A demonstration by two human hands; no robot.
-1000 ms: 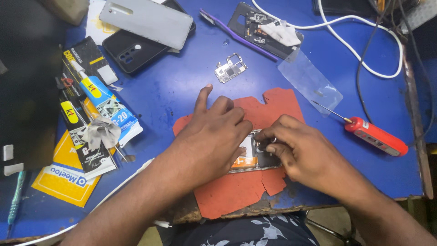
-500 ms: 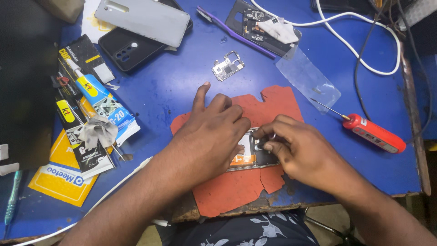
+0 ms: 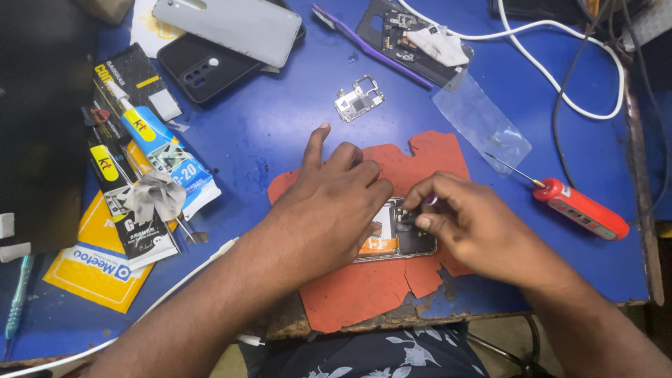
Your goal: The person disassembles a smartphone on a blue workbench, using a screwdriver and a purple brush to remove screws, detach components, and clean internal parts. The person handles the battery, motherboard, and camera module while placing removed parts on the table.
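1. Head view, centre: an opened phone (image 3: 399, 241) lies on a torn red mat (image 3: 392, 280) at the near edge of the blue table (image 3: 280, 140). Most of the phone is hidden under the two hands; a bit of orange and a dark inner part show between them.
2. The left hand (image 3: 336, 206) lies palm down over the left part of the phone, fingers spread flat and pressing it onto the mat; it closes around nothing, and the forefinger points away across the table.
3. The right hand (image 3: 469, 220) rests on the right end of the phone, thumb and fingertips pinched together on the dark inner part. Whether something small sits in the pinch is too hidden to tell.
4. Just right of the mat lies a red-handled screwdriver (image 3: 577, 206), its thin tip pointing toward a clear plastic sheet (image 3: 483, 122).
5. Beyond the mat a small bare circuit board (image 3: 359, 98) lies alone on the table.
6. Farther back are a purple toothbrush (image 3: 367, 42), another opened phone body (image 3: 413, 35) with a white scrap on it, and a white cable (image 3: 560, 63).
7. Upper left: a grey phone back cover (image 3: 231, 28) rests on a black phone case (image 3: 203, 66).
8. Left side: glue tubes (image 3: 133, 126) lie on their printed cards, above a yellow packet (image 3: 94, 269).
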